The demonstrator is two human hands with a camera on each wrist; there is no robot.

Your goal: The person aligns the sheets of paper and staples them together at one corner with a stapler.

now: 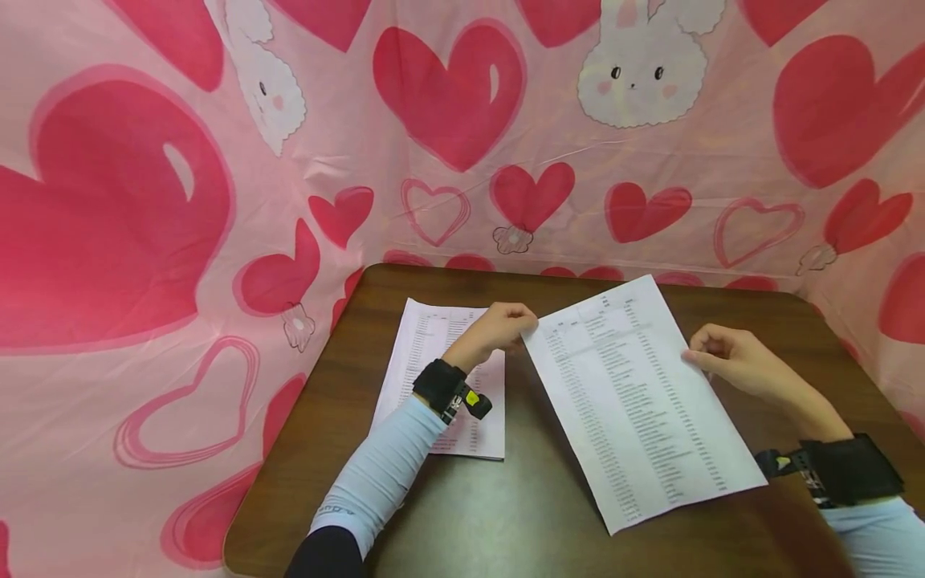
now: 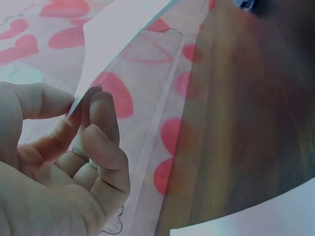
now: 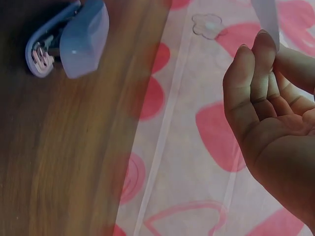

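A printed sheet of paper [image 1: 643,409], covered in columns of small text, is held up tilted over the table. My left hand [image 1: 495,333] pinches its upper left corner; in the left wrist view the thumb and fingertips [image 2: 96,101] meet on the paper's edge. At the right edge, my right hand [image 1: 740,361] pinches the sheet between thumb and fingers, also seen in the right wrist view, where the paper corner [image 3: 268,19] enters from above. A stack of similar printed sheets [image 1: 487,421] lies on the table under my left forearm, which partly covers it.
The brown wooden table [image 1: 448,530] has rounded corners. On it, a small blue stapler [image 3: 83,42] shows in the right wrist view; the raised sheet hides it in the head view. Pink cloth [image 1: 549,144] with hearts and rabbits hangs close around the table.
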